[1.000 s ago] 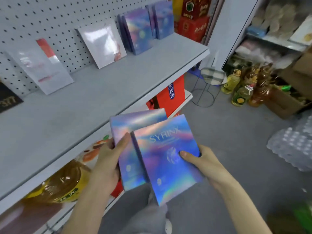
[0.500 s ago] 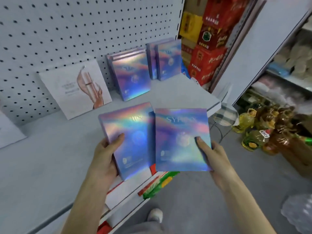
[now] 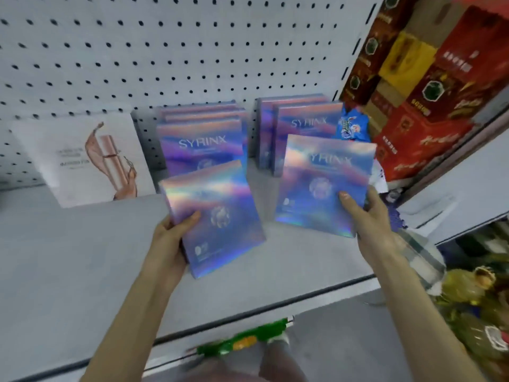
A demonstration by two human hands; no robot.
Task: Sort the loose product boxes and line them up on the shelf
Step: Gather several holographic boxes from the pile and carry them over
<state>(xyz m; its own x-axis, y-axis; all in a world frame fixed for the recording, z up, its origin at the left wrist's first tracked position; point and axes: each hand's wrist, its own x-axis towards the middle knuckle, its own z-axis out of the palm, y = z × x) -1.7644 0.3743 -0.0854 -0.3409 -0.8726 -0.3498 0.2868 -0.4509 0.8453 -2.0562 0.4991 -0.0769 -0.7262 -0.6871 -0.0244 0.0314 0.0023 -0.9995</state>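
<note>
Left hand point(image 3: 170, 244) grips left box point(image 3: 217, 216), thumb on face, fingers behind. Right hand point(image 3: 369, 216) pinches right box point(image 3: 322, 183) at lower right corner. Both boxes held over shelf point(image 3: 68, 257), faces toward camera. Left row point(image 3: 202, 142) stands directly behind left box, right row point(image 3: 303, 119) directly behind right box. Judgement: each hand nearer its own row; straight push back suffices.

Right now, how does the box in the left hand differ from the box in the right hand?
The left-hand box is turned askew; the right-hand box sits almost square to the view. The left-hand box is nearer the shelf edge, the right-hand box further back. SYRINX reads on the right-hand box but is lost in glare on the left-hand box. Both share one holographic blue-purple design.
</note>
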